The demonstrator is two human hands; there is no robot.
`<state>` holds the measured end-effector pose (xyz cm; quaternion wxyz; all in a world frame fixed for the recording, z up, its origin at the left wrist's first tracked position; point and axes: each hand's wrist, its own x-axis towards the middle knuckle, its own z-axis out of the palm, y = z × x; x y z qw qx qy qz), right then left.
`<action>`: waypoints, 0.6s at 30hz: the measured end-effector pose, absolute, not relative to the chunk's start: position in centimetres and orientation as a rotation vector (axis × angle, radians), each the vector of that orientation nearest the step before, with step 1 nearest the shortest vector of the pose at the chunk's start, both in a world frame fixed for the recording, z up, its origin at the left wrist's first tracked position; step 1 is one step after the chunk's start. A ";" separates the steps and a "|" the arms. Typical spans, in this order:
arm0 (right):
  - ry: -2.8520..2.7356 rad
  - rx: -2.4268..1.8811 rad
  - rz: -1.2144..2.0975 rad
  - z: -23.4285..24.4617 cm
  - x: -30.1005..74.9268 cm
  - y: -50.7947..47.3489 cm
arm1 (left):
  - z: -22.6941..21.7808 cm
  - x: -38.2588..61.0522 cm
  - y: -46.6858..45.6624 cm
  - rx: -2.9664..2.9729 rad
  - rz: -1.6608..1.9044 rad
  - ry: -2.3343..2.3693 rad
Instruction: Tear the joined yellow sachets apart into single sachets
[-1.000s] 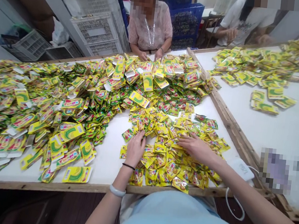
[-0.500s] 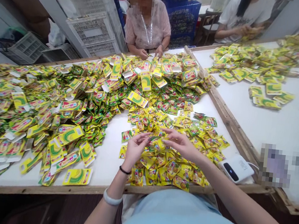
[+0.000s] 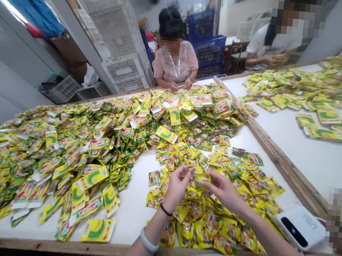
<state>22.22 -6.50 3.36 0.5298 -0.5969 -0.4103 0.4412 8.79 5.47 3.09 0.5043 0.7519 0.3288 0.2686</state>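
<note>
Both of my hands meet over a heap of small yellow packets near the table's front edge. A small shiny yellow packet is stretched between them. My left hand, with a dark band and a pale bangle at the wrist, pinches its left end between thumb and fingers. My right hand is closed on the right end. Part of the packet is hidden behind my fingers. Left of my hands lies a large pile of green packets mixed with flat yellow-and-green cartons.
A white device with a lit display stands right of my forearm. A wooden strip divides the white table. Opposite, a person handles items; another person sits farther right behind more yellow packets. White crates are stacked behind.
The view has tilted up and shifted left, so the table appears lower and farther right. My hands have come closer together, and the packet between them now shows more clearly.
</note>
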 end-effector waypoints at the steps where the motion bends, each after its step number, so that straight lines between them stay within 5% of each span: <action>1: -0.990 -1.492 0.996 3.2 22.6 -6.8 | 3.5 9.4 7.3 1.997 0.650 0.830; 10: -0.793 -1.621 0.959 1.4 23.5 -9.9 | 7.2 13.6 21.7 2.572 0.583 0.867; 18: -0.733 -1.335 0.837 7.2 24.8 -9.2 | 5.2 10.8 11.0 2.238 0.508 0.766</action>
